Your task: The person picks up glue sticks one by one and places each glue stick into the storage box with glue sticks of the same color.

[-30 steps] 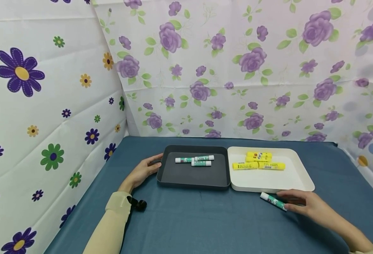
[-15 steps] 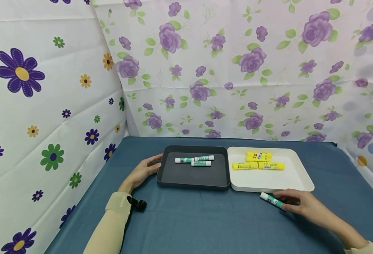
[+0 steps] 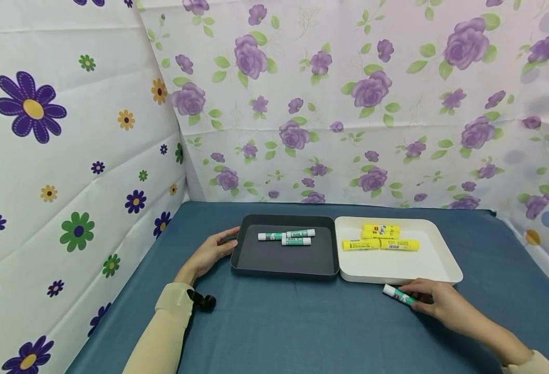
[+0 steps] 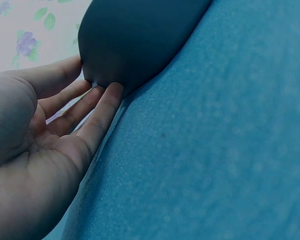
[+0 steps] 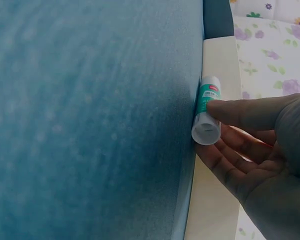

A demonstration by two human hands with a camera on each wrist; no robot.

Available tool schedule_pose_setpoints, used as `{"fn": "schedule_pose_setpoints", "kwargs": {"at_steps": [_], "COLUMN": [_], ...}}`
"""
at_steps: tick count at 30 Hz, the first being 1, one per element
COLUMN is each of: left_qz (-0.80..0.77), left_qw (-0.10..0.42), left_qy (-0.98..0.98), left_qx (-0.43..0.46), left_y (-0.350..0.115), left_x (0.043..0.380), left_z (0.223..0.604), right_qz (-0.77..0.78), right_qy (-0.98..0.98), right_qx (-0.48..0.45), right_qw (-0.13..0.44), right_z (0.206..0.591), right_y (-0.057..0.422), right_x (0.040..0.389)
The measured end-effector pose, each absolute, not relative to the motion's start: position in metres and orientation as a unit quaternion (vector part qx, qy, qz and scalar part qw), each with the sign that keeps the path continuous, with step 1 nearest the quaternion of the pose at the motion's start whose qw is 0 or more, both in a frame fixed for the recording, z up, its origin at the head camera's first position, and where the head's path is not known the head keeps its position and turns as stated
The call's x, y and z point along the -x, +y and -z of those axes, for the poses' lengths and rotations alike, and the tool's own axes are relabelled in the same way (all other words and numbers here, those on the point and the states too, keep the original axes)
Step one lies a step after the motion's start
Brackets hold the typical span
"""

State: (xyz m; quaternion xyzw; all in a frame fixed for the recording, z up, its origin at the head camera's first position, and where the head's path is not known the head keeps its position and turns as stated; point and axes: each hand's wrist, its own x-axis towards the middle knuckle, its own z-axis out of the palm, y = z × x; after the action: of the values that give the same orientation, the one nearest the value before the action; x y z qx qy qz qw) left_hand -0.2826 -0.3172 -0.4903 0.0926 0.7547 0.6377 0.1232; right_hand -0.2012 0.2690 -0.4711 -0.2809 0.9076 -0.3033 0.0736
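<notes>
In the head view, my right hand [image 3: 442, 304] is at a green-and-white glue stick [image 3: 398, 294] in front of the white tray. The right wrist view shows the thumb on the glue stick [image 5: 208, 107] and fingertips at its far side, pinching it low by the cloth. My left hand [image 3: 210, 253] touches the left edge of the dark grey tray [image 3: 283, 264]. In the left wrist view, its fairly straight fingers [image 4: 97, 115] and thumb rest against that tray's wall [image 4: 135, 45]. Three green-and-white glue sticks [image 3: 296, 241] lie in the grey tray.
The white tray [image 3: 396, 270] stands against the grey tray's right side and holds several yellow glue sticks [image 3: 399, 244]. Blue cloth [image 3: 293, 327] covers the table. Flowered sheets [image 3: 330, 104] hang behind and at the left. A small black object [image 3: 206, 302] is by the left cuff.
My right hand has slid slightly left along the green-and-white glue stick, its thumb and fingers closing in on it. The left hand and both trays have stayed where they were.
</notes>
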Motion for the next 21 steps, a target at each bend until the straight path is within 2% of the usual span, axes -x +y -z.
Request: {"fn": "schedule_pose_setpoints", "kwargs": {"at_steps": [21], "left_qz": [-0.639], "left_qw": [0.125], "left_qy": [0.753], "left_qx": [-0.09], "left_y": [-0.318], "left_x": [0.283], "left_z": [0.491], "right_qz": [0.365], "right_qy": [0.879], "right_qx": [0.299], "right_qw": [0.065], "right_z": [0.453], "right_y": [0.266], "right_x": [0.199]}}
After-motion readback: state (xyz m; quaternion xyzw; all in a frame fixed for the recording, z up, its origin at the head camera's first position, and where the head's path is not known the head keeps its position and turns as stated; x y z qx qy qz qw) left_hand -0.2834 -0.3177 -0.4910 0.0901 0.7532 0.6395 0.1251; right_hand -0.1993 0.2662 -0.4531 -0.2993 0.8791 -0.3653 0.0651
